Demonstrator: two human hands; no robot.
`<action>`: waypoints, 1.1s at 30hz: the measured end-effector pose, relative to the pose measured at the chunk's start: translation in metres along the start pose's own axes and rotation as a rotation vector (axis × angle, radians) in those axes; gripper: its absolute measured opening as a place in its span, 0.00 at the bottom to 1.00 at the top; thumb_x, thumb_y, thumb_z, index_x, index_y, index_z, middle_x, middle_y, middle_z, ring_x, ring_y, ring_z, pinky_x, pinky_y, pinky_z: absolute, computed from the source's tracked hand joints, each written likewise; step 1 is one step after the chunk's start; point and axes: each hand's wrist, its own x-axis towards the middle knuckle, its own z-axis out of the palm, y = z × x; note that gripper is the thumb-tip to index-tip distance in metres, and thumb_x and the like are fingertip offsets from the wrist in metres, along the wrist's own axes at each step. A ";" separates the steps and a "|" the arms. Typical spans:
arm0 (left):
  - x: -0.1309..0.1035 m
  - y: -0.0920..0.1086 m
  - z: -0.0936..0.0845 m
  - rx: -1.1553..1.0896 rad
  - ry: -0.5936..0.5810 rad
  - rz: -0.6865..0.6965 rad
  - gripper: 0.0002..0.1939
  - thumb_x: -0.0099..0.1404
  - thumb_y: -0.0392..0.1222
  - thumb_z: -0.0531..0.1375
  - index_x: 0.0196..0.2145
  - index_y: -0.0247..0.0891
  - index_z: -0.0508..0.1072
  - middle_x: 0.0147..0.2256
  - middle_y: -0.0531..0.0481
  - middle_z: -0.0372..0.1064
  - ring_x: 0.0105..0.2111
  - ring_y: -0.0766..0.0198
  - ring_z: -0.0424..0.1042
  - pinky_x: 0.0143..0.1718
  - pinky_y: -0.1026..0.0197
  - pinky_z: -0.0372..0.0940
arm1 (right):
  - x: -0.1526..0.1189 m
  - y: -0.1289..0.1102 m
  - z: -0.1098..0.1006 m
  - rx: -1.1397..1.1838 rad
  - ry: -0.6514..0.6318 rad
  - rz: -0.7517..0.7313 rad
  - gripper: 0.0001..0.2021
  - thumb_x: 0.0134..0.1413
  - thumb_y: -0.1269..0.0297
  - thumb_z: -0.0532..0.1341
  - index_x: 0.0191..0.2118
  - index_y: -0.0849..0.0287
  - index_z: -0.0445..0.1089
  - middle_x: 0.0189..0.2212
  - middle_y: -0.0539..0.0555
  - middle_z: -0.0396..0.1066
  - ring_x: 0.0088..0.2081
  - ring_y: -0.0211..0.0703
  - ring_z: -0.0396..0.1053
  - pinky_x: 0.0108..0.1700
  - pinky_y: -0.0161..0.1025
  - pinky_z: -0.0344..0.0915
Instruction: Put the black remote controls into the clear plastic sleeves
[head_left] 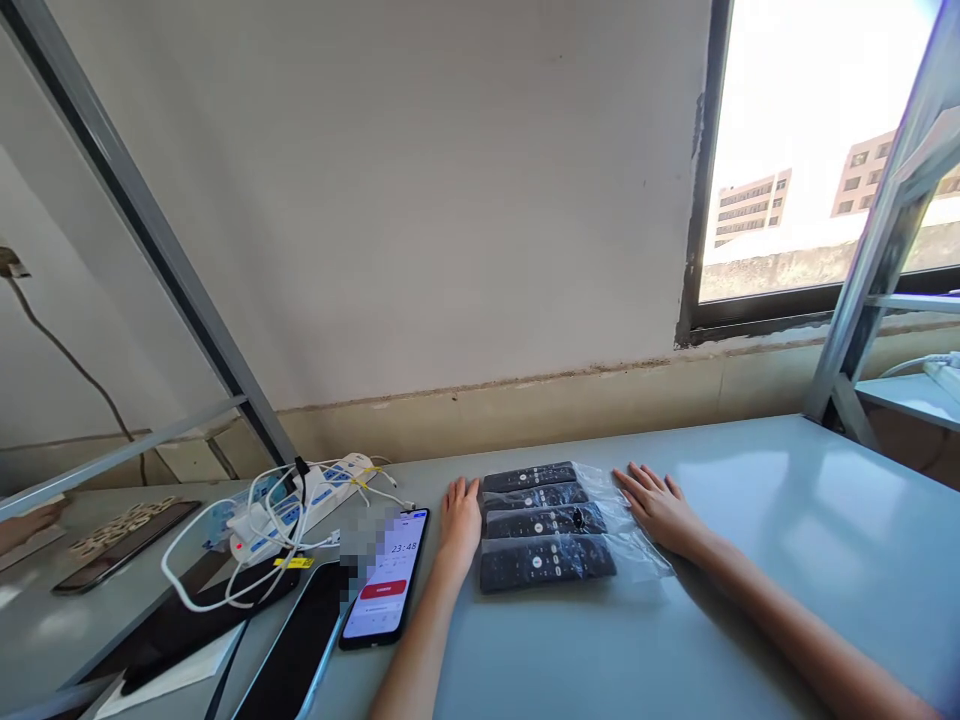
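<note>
Several black remote controls (547, 562) lie side by side in clear plastic bags (636, 548) on the grey-blue tabletop (750, 560). My left hand (460, 522) rests flat just left of the remotes, its fingers stretched out and nothing in it. On the other side, my right hand (666, 512) lies palm down with fingers apart, at the loose ends of the bags. Whether it touches the plastic I cannot tell. Left of my left forearm is a phone (386, 590) with a lit screen.
A second phone (300, 640) with a dark screen lies beside the lit one. Tangled white cables surround a power strip (330, 495). Metal frame posts (161, 250) rise left and right. Another person's hand (34, 525) is at the far left, near a dark phone (127, 550).
</note>
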 end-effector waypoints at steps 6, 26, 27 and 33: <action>-0.003 -0.001 -0.004 0.017 -0.010 0.014 0.25 0.64 0.25 0.47 0.55 0.40 0.67 0.56 0.42 0.62 0.56 0.56 0.62 0.56 0.55 0.58 | -0.001 0.000 -0.001 -0.015 -0.001 -0.013 0.24 0.61 0.64 0.42 0.59 0.50 0.61 0.59 0.56 0.60 0.61 0.50 0.55 0.57 0.55 0.56; -0.002 -0.006 0.002 0.042 0.001 0.063 0.25 0.65 0.28 0.46 0.56 0.43 0.66 0.55 0.43 0.63 0.55 0.56 0.63 0.54 0.54 0.61 | -0.001 0.003 0.002 -0.017 -0.013 -0.013 0.25 0.60 0.63 0.42 0.60 0.51 0.60 0.60 0.56 0.59 0.61 0.51 0.55 0.57 0.54 0.55; -0.002 -0.005 0.002 0.040 -0.002 0.065 0.25 0.65 0.27 0.46 0.56 0.42 0.65 0.55 0.43 0.63 0.55 0.56 0.63 0.54 0.54 0.61 | -0.001 0.003 0.002 -0.017 -0.013 -0.013 0.25 0.60 0.63 0.41 0.60 0.51 0.60 0.60 0.57 0.59 0.61 0.51 0.55 0.57 0.54 0.55; -0.004 -0.003 -0.003 0.027 -0.007 0.048 0.25 0.65 0.27 0.46 0.56 0.42 0.66 0.55 0.42 0.64 0.55 0.56 0.63 0.55 0.53 0.60 | 0.000 0.005 0.006 -0.026 0.014 -0.021 0.25 0.60 0.63 0.40 0.59 0.50 0.61 0.59 0.56 0.61 0.60 0.52 0.56 0.57 0.56 0.56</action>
